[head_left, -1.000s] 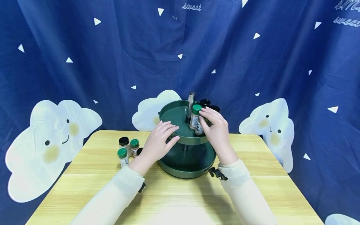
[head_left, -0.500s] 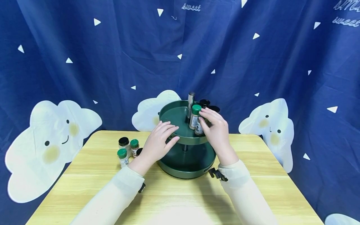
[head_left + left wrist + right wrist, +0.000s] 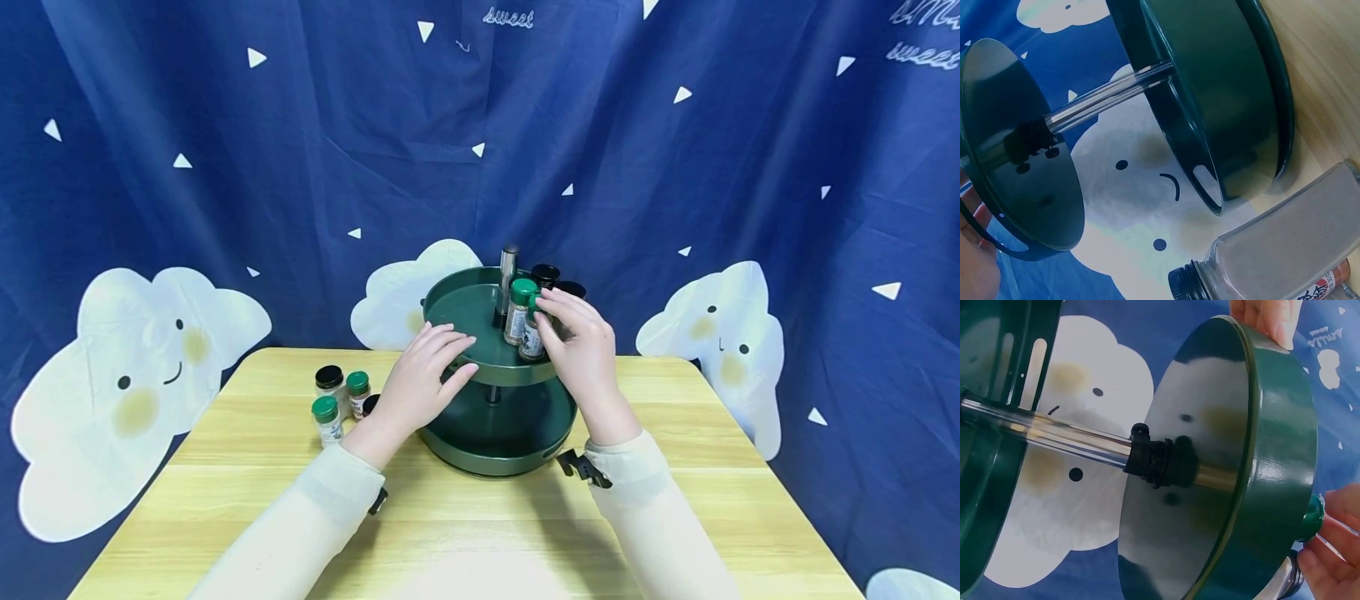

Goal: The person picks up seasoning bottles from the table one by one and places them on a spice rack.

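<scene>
We log a two-tier green rack at mid-table, chrome post [image 3: 508,279] upright; bearings run from that post, twelve being the wearer's far side. Left hand [image 3: 423,379] at eight o'clock on the upper tray [image 3: 502,376]: fingers spread and fairly straight over the rim, thumb outside it; how firmly they press we cannot tell. Right hand [image 3: 587,362] at four o'clock, well apart from the left, finger and thumb at the green cap of the front jar [image 3: 531,342]; whether they pinch it or only stand close, we cannot tell, even in the right wrist view. That jar stands upright on the upper tray between four and five o'clock; just beside it, nearer the post, stands a rear jar [image 3: 516,323], also green-capped. Two black-capped jars [image 3: 545,274] stand at about two o'clock, bodies mostly hidden. The lower tray [image 3: 491,467] sits directly below. Out at nine o'clock on the pale wood table [image 3: 675,517] we count four more jars [image 3: 329,431], two green caps and two black, the nearest black one partly behind the left hand. Blue cloth [image 3: 615,117] with white clouds hangs at twelve.
</scene>
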The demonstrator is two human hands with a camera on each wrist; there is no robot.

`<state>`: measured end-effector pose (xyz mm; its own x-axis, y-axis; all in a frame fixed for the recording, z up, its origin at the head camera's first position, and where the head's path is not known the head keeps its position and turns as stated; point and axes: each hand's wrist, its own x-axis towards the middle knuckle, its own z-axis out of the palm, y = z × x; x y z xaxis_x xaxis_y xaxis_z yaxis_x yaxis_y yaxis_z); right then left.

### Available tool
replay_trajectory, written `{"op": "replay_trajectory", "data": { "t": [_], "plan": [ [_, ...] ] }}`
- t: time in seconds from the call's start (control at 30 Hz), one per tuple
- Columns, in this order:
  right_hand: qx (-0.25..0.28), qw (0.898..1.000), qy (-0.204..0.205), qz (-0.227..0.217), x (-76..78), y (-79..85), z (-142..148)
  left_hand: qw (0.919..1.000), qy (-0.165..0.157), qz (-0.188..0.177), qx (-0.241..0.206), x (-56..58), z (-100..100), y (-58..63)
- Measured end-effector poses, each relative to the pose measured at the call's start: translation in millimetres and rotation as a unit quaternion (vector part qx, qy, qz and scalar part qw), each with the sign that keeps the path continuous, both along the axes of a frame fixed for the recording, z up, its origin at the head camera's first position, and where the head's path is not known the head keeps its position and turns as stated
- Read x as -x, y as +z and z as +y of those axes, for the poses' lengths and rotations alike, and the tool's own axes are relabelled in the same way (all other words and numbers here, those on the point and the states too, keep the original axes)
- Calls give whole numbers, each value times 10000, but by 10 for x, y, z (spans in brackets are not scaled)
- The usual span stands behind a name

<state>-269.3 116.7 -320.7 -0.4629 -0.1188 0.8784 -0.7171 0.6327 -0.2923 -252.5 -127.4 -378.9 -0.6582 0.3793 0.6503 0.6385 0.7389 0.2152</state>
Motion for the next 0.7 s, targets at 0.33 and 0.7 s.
{"op": "replay_trajectory", "data": {
  "t": [0.33,0.7],
  "plan": [
    [160,9998,98,60,-80,7,28,10000,13,58,-4,-19,11,25],
    [237,9996,132,47,-135,-15,99,10000,48,17,22,-15,17,27]
  ]
}}
